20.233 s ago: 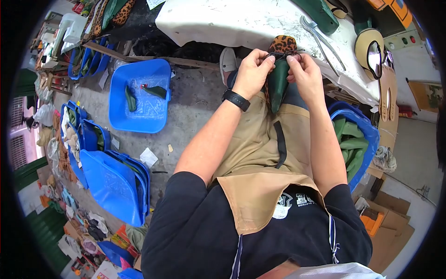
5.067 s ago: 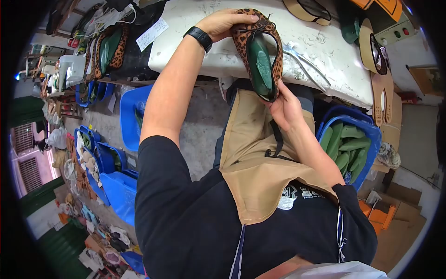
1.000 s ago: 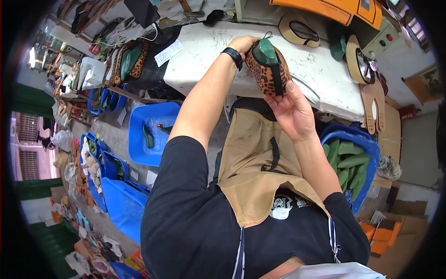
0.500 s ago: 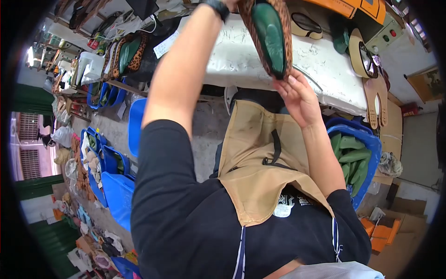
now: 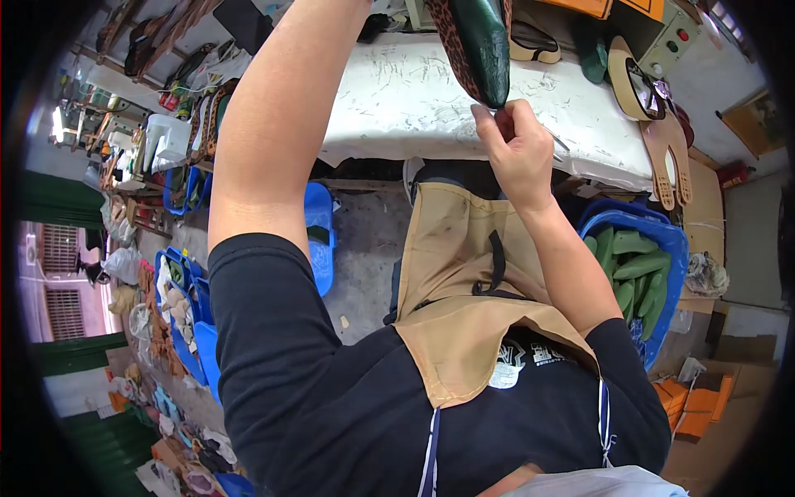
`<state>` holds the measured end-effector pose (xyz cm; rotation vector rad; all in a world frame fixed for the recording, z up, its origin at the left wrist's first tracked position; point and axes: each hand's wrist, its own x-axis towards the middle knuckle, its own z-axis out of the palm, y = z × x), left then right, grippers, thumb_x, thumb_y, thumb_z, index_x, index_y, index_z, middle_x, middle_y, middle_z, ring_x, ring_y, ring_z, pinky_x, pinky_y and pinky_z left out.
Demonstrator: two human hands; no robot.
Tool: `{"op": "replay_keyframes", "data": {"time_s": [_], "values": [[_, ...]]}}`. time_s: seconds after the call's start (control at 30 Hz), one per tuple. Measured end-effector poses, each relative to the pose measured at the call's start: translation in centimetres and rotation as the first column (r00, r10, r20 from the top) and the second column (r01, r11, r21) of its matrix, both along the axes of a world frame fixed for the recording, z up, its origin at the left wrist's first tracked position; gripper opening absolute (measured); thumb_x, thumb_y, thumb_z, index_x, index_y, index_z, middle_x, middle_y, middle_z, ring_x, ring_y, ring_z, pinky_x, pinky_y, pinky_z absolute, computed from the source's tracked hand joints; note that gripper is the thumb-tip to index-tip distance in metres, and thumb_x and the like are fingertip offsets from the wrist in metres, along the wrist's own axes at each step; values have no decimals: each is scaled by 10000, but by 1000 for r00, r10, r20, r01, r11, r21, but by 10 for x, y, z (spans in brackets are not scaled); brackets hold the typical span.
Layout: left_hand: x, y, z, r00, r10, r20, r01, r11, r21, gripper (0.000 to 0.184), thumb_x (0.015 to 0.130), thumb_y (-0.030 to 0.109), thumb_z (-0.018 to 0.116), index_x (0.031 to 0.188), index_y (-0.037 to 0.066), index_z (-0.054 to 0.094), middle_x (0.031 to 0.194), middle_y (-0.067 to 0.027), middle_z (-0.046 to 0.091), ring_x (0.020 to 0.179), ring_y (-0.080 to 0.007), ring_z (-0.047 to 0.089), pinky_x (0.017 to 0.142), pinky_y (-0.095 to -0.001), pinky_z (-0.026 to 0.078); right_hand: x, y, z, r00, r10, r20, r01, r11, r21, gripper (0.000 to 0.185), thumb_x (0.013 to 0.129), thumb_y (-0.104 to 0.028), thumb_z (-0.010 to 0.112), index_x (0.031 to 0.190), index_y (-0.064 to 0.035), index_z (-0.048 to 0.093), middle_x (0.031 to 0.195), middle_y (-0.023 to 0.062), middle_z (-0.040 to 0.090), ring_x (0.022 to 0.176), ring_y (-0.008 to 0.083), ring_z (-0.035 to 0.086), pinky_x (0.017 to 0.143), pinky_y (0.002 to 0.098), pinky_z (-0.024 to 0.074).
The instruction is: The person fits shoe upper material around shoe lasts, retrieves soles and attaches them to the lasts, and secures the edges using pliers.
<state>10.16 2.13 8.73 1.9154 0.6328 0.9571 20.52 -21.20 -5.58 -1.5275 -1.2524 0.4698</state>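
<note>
A leopard-print shoe upper [image 5: 451,50] lies around a glossy dark green shoe last [image 5: 480,58] at the top middle, its pointed toe towards me. My right hand [image 5: 523,149] is right at that toe tip, fingers curled in and thumb beside them. Whether they pinch the edge of the upper or something small is hidden. My left arm [image 5: 273,116] reaches up past the top edge, so the left hand and the far end of the shoe are out of sight.
The white-covered bench [image 5: 397,108] spans the top. Beige-and-black shoe pieces [image 5: 633,83] and tan sole pieces [image 5: 662,157] lie at its right. A blue bin [image 5: 675,282] of green lasts [image 5: 638,265] stands right. Another blue bin [image 5: 321,248] is on the floor, left of my apron [image 5: 472,240].
The shoe has risen towards the top edge and rolled, showing more of the glossy green last. My left hand has left the view. My right hand's fingers have curled in.
</note>
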Motion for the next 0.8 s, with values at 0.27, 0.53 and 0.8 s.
{"op": "replay_keyframes", "data": {"time_s": [0.27,0.53,0.8], "values": [[-28,-77,14,999,-49,-4,49,997,67,203,999,192,675,1001,0,740,883,-46,696,770,-136,615,701,-240,493,13,-26,18,982,119,145,-106,990,-96,285,984,-296,706,942,-22,641,782,58,647,697,146,545,656,314,465],[-12,-192,36,955,-279,102,251,942,224,188,1007,183,670,989,8,739,858,-26,680,744,-116,598,681,-219,471,45,-73,75,459,255,-851,-282,950,132,259,1092,-245,546,1142,-27,677,1037,59,697,843,138,636,762,249,519],[-19,-292,34,434,-856,281,831,501,243,129,958,119,733,993,-2,763,988,-91,725,868,-179,617,824,-307,494,70,-41,100,510,538,-671,-461,830,315,388,1018,-266,621,1279,20,648,1115,112,730,935,223,692,850,317,575]]}}
